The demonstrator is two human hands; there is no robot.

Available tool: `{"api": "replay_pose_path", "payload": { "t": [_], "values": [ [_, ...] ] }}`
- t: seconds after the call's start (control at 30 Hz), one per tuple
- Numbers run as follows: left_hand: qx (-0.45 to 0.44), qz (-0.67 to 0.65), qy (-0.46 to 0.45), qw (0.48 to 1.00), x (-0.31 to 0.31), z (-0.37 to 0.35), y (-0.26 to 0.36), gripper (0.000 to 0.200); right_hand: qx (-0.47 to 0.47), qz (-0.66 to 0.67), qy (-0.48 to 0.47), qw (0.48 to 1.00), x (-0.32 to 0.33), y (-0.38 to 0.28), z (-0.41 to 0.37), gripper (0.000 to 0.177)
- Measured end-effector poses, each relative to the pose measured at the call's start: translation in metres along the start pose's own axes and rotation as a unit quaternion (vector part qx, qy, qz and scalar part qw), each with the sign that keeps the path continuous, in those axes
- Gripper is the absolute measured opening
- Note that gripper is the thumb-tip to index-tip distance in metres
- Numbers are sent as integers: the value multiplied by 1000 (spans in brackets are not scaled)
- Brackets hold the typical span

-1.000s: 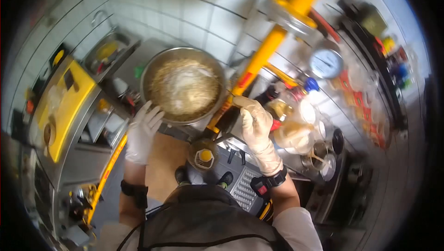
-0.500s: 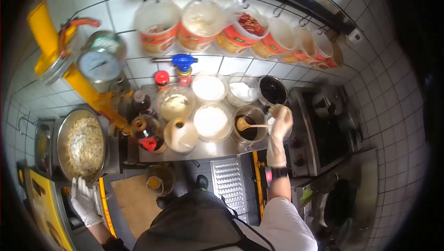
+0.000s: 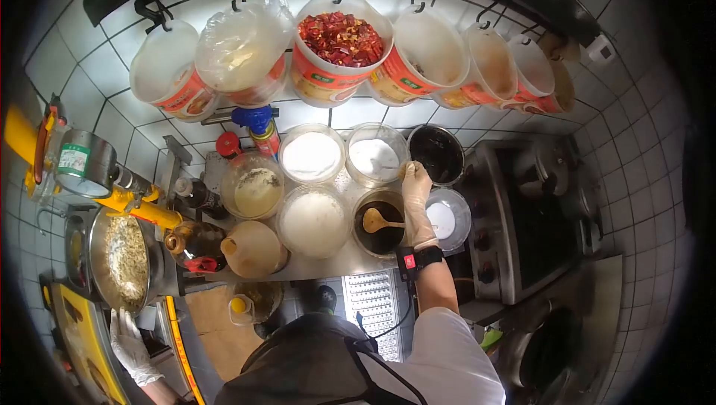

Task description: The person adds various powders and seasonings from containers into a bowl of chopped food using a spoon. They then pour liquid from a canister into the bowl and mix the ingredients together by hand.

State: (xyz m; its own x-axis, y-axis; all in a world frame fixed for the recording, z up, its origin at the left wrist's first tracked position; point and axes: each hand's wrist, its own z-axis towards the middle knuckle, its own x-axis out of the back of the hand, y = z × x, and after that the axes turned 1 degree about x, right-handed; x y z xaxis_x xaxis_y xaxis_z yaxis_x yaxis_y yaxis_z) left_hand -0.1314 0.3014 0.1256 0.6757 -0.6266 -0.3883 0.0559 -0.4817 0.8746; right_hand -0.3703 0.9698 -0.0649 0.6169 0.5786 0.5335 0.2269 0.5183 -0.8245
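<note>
My right hand (image 3: 418, 196), in a clear glove, reaches over the containers with its fingers closed at the near right rim of a tub of white powder (image 3: 373, 157). What the fingers hold is too small to make out. Below the wrist, a wooden spoon (image 3: 375, 220) rests in a tub of dark liquid (image 3: 380, 245). A tub with white contents (image 3: 442, 218) stands just right of the hand. At the far left, my gloved left hand (image 3: 131, 349) has its fingers stretched out by the near edge of a metal bowl (image 3: 153, 263) holding a pale, crumbly mixture (image 3: 127, 256).
Printed buckets hang above, one with chopped red chillies (image 3: 339, 38). A tub of black contents (image 3: 436, 155) stands by the stove (image 3: 537, 218). Two more white-filled tubs, bottles, a jug (image 3: 253, 250) and a blue torch (image 3: 253, 116) crowd the counter. A yellow arm (image 3: 142, 207) extends at left.
My right hand has moved left, from over the right-hand white tub to the rim of the back white-powder tub. The view has shifted; my left hand stays by the bowl.
</note>
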Motion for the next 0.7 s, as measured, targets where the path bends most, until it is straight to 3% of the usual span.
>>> {"api": "replay_pose_path", "payload": {
  "t": [0.1,0.2,0.3,0.43,0.7],
  "values": [
    [-2,-2,28,1000,-15,-5,-1,46,-7,-2,7,1000,-12,26,2,23],
    [-4,13,10,1000,-11,-2,-1,45,-57,99,27,993,-10,28,1,23],
    [-10,26,-7,1000,-9,1,-2,45,-190,309,9,932,2,20,4,28],
    [-24,45,-56,997,5,5,-3,45,-241,365,14,899,21,-3,2,28],
    [-12,12,-61,998,12,10,0,42,-206,394,47,895,58,-58,-15,26]
  ]
}}
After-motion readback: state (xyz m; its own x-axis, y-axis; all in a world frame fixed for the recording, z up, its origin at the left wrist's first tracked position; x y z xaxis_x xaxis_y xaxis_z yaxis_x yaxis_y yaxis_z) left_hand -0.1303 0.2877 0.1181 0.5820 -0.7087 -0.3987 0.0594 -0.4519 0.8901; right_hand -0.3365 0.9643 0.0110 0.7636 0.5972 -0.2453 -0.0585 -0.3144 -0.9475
